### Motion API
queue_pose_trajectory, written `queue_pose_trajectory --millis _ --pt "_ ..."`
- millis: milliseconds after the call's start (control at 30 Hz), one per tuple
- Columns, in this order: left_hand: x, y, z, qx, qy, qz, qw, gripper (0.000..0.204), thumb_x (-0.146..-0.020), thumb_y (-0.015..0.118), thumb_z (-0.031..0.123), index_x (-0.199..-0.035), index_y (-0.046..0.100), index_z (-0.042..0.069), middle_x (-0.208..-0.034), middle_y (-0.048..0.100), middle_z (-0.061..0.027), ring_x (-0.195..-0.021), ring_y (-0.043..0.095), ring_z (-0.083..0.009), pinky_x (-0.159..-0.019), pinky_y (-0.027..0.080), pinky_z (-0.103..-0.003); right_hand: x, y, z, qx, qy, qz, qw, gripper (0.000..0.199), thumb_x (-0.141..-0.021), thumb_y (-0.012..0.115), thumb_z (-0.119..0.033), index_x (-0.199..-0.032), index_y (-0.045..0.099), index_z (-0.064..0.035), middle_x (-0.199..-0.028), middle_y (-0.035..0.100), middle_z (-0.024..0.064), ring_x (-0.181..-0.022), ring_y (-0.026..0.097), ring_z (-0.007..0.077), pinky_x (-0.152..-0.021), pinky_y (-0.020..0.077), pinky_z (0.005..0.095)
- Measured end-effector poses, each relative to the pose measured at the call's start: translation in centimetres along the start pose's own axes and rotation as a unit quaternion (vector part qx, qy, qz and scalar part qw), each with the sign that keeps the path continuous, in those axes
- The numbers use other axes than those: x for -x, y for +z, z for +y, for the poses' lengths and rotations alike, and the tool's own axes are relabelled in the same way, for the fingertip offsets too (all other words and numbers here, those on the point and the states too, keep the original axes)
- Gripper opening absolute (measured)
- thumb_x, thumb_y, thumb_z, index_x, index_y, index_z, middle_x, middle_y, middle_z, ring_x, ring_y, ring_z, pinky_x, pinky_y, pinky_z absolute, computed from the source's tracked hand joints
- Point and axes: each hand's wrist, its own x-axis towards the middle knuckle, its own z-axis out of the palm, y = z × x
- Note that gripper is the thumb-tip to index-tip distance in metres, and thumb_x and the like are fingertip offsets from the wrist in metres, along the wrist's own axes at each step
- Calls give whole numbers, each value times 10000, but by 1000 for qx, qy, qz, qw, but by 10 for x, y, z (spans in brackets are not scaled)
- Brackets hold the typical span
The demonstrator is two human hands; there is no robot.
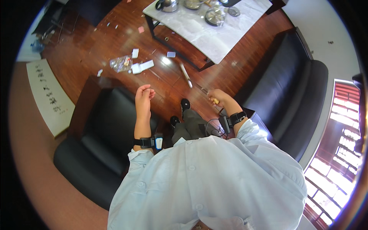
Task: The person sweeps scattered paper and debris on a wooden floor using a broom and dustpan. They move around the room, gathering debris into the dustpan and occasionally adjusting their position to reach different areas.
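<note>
My right hand (219,97) is closed around a thin stick with a yellow end (216,101). The stick slants away to the floor toward a long, narrow pale head (186,76) with a dark edge; whether it is a broom or a mop I cannot tell. My left hand (143,94) is raised in front of the armchair, fingers loosely bent and apart, with nothing visible in it. Beyond it on the floor lie a crumpled clear plastic bag (120,64), white boxes (142,67) and a small bluish-white card-like piece (171,54).
A black armchair (111,115) stands at my left and a long black sofa (281,73) at my right. Ahead is a marble-topped table (214,42) bearing a kettle (167,5) and glassware. Scraps, including a pink paper (141,29), lie scattered on the wooden floor.
</note>
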Motion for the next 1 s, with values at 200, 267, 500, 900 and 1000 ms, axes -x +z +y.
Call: queue_pose_trajectory --millis 200,267,500,900,1000 --pt "-45 97 26 -85 4 -155 984 144 -836 442 80 -955 504 27 -789 541 -39 -720 525 -109 -664 428 -218 10 -41 19 -53 12 49 997 75 -741 479 -60 -702 473 4 -529 480 70 -404 449 143 -343 340 280" --pt "-60 123 27 -115 -9 -202 973 146 -832 435 71 -954 506 30 -785 542 -35 -720 527 -108 -670 427 -220 17 -49 32 -42 -15 51 998 82 -730 487 -71 -686 473 -4 -534 478 69 -408 453 148 -342 338 282" --pt "-93 194 22 -215 -65 -399 889 136 -831 421 68 -936 502 34 -771 544 -33 -710 526 -101 -656 423 -215 38 -35 83 -129 -44 136 981 61 -734 486 -80 -790 475 -60 -597 455 12 -453 427 86 -370 326 223" --pt "-135 196 15 -323 -136 -573 741 134 -824 422 49 -933 496 27 -761 539 -28 -701 525 -96 -664 432 -208 -2 135 182 -534 -43 370 759 276 -759 454 -47 -1026 388 -68 -621 419 17 -462 394 112 -376 328 257" --pt "-140 178 12 -336 -134 -574 735 138 -822 420 48 -935 496 24 -761 540 -29 -699 526 -97 -665 430 -210 -49 151 192 -554 -13 393 734 259 -772 424 -53 -1011 332 -90 -622 406 33 -463 406 127 -363 329 271"
